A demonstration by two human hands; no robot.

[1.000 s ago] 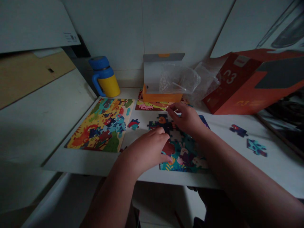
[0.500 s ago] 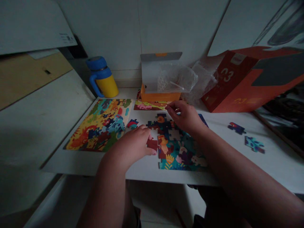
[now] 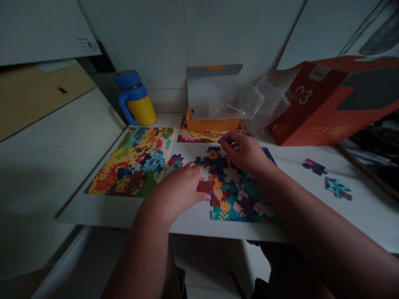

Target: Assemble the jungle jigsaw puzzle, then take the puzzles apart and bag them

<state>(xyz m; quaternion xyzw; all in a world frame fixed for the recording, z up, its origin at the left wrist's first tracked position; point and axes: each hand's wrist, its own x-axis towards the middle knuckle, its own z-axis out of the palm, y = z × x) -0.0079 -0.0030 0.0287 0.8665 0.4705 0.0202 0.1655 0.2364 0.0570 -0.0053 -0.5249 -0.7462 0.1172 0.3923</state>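
Observation:
A partly assembled jigsaw puzzle (image 3: 240, 207) with a rabbit and flowers lies on the white table, with a gap in its middle. At its left edge my left hand (image 3: 187, 180) has thumb and fingers closed around a reddish-brown puzzle piece (image 3: 204, 186), which sits against the assembled part. Over the puzzle's upper side, my right hand (image 3: 240, 151) is curled with thumb and forefinger together; whatever is in them, if anything, is hidden. A loose puzzle piece (image 3: 176, 160) with red and teal lies just beyond my left hand.
A yellow jungle puzzle (image 3: 109, 176) lies at left, a blue-yellow mug (image 3: 141, 108) behind it. An open orange box (image 3: 212, 125) with a plastic bag (image 3: 240, 99) stands on another picture (image 3: 190, 137). Right are two loose pieces (image 3: 338, 188) and a large orange box (image 3: 311, 112).
The whole view has shifted slightly. My left hand has moved a little right and away from me at the brown piece; my right hand keeps nearly the same pose over the puzzle.

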